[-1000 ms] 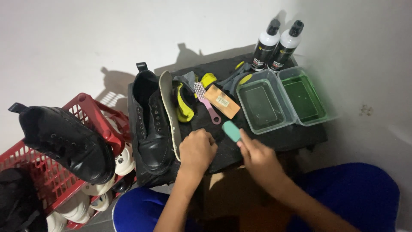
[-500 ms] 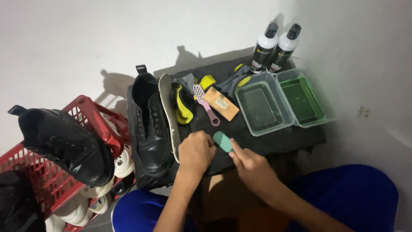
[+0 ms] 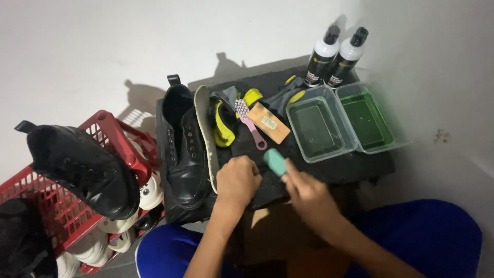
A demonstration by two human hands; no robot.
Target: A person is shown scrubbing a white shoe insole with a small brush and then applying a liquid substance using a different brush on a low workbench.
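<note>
The right hand was closed around the lower end of a small teal brush. The brush's long axis ran on a diagonal, its free end pointing up and to the left, toward the pink-handled brush, and its gripped end down and to the right. It was held just above the near edge of the dark cloth-covered work surface, beside the left hand. The left hand was curled into a loose fist and pressed down on a dark item on the same surface; what lay under it could not be made out. The two hands were close together but not touching.

To the left of the left hand a black lace-up shoe lay with its toe toward the person. Two clear tubs stood further back, on the right.
</note>
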